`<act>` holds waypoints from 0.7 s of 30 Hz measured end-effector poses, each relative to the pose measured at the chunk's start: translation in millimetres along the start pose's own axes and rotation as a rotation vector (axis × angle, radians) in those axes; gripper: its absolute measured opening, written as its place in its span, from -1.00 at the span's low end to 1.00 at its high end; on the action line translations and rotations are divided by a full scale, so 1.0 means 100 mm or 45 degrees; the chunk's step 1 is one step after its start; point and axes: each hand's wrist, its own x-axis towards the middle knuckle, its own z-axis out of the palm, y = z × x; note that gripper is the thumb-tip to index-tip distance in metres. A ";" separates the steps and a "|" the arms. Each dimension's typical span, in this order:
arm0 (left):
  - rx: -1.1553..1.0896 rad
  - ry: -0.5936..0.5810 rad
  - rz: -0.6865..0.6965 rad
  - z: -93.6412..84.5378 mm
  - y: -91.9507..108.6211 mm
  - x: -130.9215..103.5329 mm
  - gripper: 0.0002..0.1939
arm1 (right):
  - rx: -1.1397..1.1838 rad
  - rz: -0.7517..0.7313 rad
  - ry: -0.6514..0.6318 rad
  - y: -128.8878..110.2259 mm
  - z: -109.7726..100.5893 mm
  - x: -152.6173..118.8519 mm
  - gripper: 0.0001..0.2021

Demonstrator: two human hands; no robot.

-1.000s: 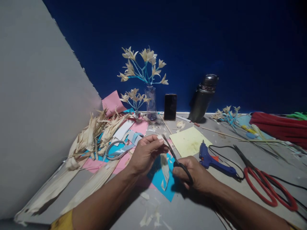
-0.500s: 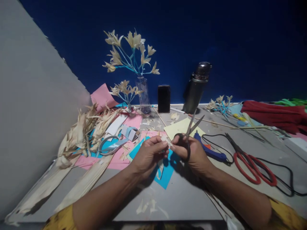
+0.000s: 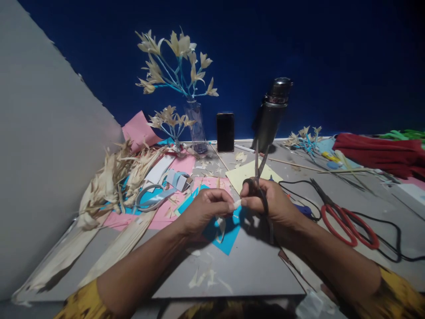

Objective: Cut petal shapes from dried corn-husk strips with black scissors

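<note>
Between the fingertips of my two hands is a small pale piece of corn husk (image 3: 237, 204). My left hand (image 3: 212, 208) pinches its left end. My right hand (image 3: 268, 201) pinches the other end with thumb and finger, and the black-handled scissors (image 3: 260, 165) hang on that hand, blades apart and pointing up. Below the hands lies a blue paper sheet (image 3: 229, 241) with a curled husk strip (image 3: 220, 229) on it. A yellow paper (image 3: 250, 175) lies just beyond the right hand. The blue glue gun (image 3: 303, 210) is partly hidden behind the right hand.
Dried husks (image 3: 116, 177) and a tape roll (image 3: 151, 198) lie at left. Husk flowers stand in a glass vase (image 3: 198, 128) at the back, near a phone (image 3: 225, 133) and a flask (image 3: 272, 117). Red-handled scissors (image 3: 348, 226) and a black cord (image 3: 398, 243) lie at right.
Both hands have turned, and the husk piece now shows narrower between the fingertips. The scissors in my right hand have tilted more upright. The view has shifted slightly.
</note>
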 end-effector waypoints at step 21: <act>-0.214 0.361 0.311 0.05 0.02 0.02 -0.83 | -0.087 0.144 -0.343 0.28 0.29 -0.06 -0.57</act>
